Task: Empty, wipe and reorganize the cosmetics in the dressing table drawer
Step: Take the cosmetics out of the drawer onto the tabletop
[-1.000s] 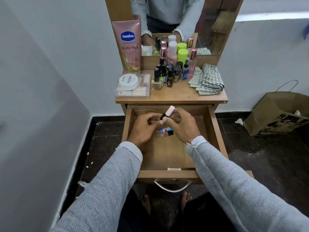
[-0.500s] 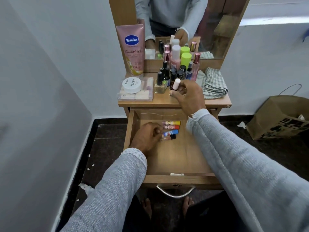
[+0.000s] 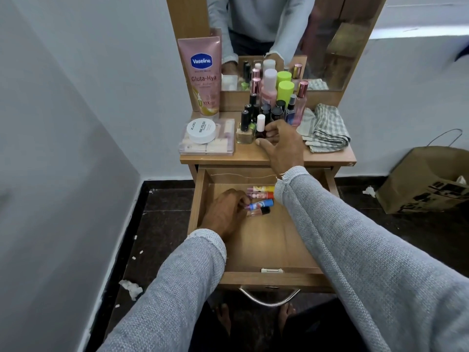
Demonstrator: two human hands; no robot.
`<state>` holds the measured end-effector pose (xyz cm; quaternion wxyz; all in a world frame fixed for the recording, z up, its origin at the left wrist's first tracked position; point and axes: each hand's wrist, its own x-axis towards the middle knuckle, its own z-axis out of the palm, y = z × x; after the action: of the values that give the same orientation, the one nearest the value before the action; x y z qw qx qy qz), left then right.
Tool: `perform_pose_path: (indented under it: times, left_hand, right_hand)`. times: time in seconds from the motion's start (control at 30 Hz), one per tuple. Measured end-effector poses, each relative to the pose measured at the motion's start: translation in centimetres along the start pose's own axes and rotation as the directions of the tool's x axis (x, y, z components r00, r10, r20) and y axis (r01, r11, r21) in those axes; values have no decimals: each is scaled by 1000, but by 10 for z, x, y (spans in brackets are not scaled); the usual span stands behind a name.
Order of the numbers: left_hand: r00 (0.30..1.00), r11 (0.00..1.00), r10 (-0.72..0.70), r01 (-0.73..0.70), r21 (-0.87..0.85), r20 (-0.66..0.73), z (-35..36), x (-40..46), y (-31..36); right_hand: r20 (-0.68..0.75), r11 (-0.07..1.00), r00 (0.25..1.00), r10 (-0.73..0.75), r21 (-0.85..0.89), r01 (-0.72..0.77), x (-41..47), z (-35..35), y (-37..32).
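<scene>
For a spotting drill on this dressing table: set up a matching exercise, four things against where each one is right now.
Things
1. Vaseline tube
2. checked cloth
3. white-capped bottle
4. lip balm sticks

Places
A. lying in the open drawer, at the left hand
B. folded at the tabletop's right end
C. upright against the mirror frame, back left
D. on the tabletop, in the right hand grip

Pairs: 1-C, 2-B, 3-D, 4-A
</scene>
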<state>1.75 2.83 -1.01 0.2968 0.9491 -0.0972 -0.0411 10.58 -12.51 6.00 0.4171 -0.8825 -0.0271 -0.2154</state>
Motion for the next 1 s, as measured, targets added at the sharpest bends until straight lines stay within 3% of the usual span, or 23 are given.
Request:
perform_pose_path:
  times: [0.2,0.37,0.5,0.63,0.87,1.0]
  left_hand:
    - [1000,999,-23,24,-32,15,0,2,2]
    - [1000,997,-29,30,-75,9,2,1,1]
    - [999,999,7,-5,-43,49,6,4,-1]
    - [1000,996,-1,2,-88,21,3,5,-3]
    - [993,980,-92,76,-181,-78,-1,5,-8]
    - [982,951,-168,137,-277,-89,-4,4,-5]
  right_hand:
    - [-8,993,1000,-21,117,22,-14,-11,4]
    - [-37,990,995,-88,104,91,-49,-37,14]
    - [195,997,978,-69,56,59,-75,-49,32]
    - [445,994,893,67,-102,-23,-88,-43,54]
    - [471,970,870,147,-242,-33,-89,-30,62]
    - [561,936,812,157,-346,58,-90,-23,64]
